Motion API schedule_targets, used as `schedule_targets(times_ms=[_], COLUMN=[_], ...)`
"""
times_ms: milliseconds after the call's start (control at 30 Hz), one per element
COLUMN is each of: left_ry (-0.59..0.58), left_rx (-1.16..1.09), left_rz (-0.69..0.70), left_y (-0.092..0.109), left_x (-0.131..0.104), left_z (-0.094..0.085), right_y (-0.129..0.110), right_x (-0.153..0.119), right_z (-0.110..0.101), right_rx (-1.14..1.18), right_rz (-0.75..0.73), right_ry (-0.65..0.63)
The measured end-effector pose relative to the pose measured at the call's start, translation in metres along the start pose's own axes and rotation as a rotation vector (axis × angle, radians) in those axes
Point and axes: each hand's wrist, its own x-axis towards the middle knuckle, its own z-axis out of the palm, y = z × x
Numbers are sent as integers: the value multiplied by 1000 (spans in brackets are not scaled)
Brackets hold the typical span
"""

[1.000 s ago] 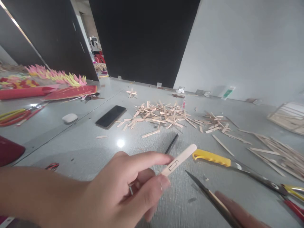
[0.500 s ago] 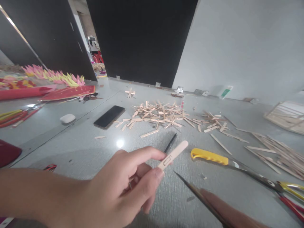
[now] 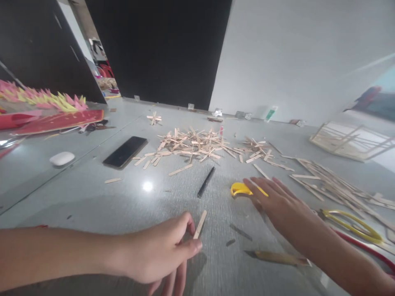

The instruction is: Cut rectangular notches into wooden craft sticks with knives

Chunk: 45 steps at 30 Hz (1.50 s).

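Between the thumb and fingers of my left hand (image 3: 166, 248) is a popsicle stick (image 3: 200, 224), held low over the table. My right hand (image 3: 271, 197) lies over the handle of a yellow-handled cutter (image 3: 240, 189), its fingers stretched out; the cutter's blade is hidden under the hand and arm. Closer to me, a pointed craft knife (image 3: 279, 257) with a wooden-looking handle rests on the table beside my right forearm. A black pen (image 3: 206, 182) lies between the two hands, farther out.
A loose pile of popsicle sticks (image 3: 194, 144) spreads across the middle. To its left are a phone (image 3: 126, 151) and a white case (image 3: 62, 158). Thin wooden strips (image 3: 336, 185), yellow-handled pliers (image 3: 352, 224) and a stick frame (image 3: 348, 139) occupy the right side.
The craft knife has left my right hand and now lies on the table. My right hand has moved out onto the yellow handle. My left hand has lowered with the stick.
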Motion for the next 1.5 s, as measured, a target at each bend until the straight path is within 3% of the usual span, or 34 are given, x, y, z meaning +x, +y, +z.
schedule_targets(times_ms=[67, 133, 267, 333, 433, 500, 600, 800, 1233, 1500], left_ry=[-10, 55, 415, 472, 467, 453, 432, 474, 507, 502], left_rx=[56, 140, 487, 640, 785, 810, 829, 832, 836, 840], left_rz=[-45, -22, 291, 475, 627, 691, 778, 859, 891, 881], left_y=[2, 1, -8, -13, -19, -23, -27, -30, -34, -34], left_x=[-5, -10, -6, 4, 23, 34, 43, 47, 50, 51], left_z=[-1, -3, -14, -20, -28, -31, -33, -35, -35, -35], right_y=[4, 3, -10, -22, -46, -64, -89, -112, -115, -112], right_x=[8, 10, 11, 14, 19, 19, 15, 5, 9, 3], right_z=[5, 7, -8, -21, -33, -33, -25, -11, -13, -9], right_rx=[30, 69, 164, 421, 1062, 1391, 1604, 1646, 1613, 1630], right_rz=[15, 55, 166, 282, 414, 438, 452, 498, 409, 368], right_ry=[-32, -43, 53, 173, 295, 273, 183, 183, 212, 133])
